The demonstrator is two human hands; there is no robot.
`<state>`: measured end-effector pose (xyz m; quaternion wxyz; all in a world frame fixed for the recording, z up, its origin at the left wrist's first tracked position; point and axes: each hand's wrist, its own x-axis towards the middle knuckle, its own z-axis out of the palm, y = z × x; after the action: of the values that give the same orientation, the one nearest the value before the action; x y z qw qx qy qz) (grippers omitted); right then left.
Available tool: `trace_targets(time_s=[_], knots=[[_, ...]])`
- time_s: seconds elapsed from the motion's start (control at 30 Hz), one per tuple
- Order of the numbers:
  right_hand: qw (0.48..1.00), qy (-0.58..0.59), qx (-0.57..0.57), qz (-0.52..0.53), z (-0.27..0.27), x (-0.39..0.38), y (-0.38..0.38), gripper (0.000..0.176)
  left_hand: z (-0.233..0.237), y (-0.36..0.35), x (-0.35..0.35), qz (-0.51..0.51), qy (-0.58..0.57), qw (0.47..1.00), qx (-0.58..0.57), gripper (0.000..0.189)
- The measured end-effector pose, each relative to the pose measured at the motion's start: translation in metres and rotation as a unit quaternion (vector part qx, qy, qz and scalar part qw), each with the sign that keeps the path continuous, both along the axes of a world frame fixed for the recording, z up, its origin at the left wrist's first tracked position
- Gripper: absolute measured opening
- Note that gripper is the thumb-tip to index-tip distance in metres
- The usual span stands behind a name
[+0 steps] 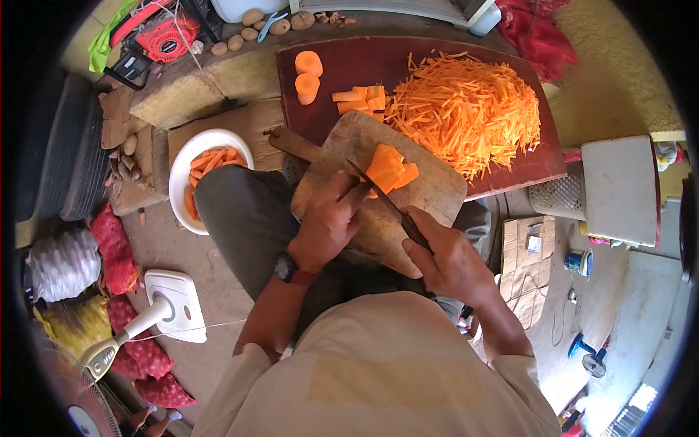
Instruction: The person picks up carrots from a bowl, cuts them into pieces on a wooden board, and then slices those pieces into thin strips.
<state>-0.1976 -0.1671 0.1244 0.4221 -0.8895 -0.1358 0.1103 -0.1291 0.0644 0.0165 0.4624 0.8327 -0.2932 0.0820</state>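
Observation:
A wooden cutting board (433, 171) with a handle lies tilted across my lap. My right hand (455, 262) grips a knife (393, 206), its dark blade pointing up and left across the board. Beside the blade lie flat orange carrot slices (388, 166), stacked and partly fanned out. My left hand (328, 222), with a watch on its wrist, rests over the board's left part near the knife tip. Its fingers are curled together, and whatever they may hold is hidden. A big heap of carrot strips (466, 109) sits just beyond the board.
The heap shares a dark red table (335, 54) with carrot chunks (360, 98) and thick carrot pieces (308, 64). A white basin (175, 175) of carrots stands left of my knee. Farther left are a fan (149, 317) and red mesh sacks (113, 247). Cardboard (526, 262) lies right.

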Motion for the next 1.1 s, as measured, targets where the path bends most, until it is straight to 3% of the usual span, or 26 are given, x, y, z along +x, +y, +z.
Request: trace_targets(time_s=[0.3, 0.47, 0.77, 0.87, 1.0, 1.1], knots=[[0.999, 0.024, -0.039, -0.001, -0.004, 0.004, 0.009, 0.051, 0.003, -0.002, -0.002, 0.019, -0.017, 1.000, -0.002, 0.052], [0.999, 0.008, -0.054, -0.002, -0.040, 0.013, 0.012, 0.055, 0.000, -0.004, 0.000, 0.013, -0.021, 1.000, -0.004, 0.045], [0.994, -0.075, -0.073, 0.022, -0.066, 0.031, 0.019, 0.042, -0.001, -0.009, -0.003, 0.033, -0.052, 0.998, -0.004, 0.039], [0.998, 0.012, -0.054, 0.006, -0.058, 0.040, 0.008, 0.041, -0.004, -0.006, -0.002, 0.026, -0.024, 0.999, -0.010, 0.034], [0.999, -0.012, 0.038, -0.024, -0.045, 0.020, 0.002, 0.043, -0.001, -0.003, -0.006, 0.047, 0.004, 0.999, 0.004, 0.034], [0.996, -0.041, 0.072, -0.035, -0.025, 0.008, 0.005, 0.046, -0.001, -0.003, -0.006, 0.025, 0.004, 1.000, -0.007, 0.052]])
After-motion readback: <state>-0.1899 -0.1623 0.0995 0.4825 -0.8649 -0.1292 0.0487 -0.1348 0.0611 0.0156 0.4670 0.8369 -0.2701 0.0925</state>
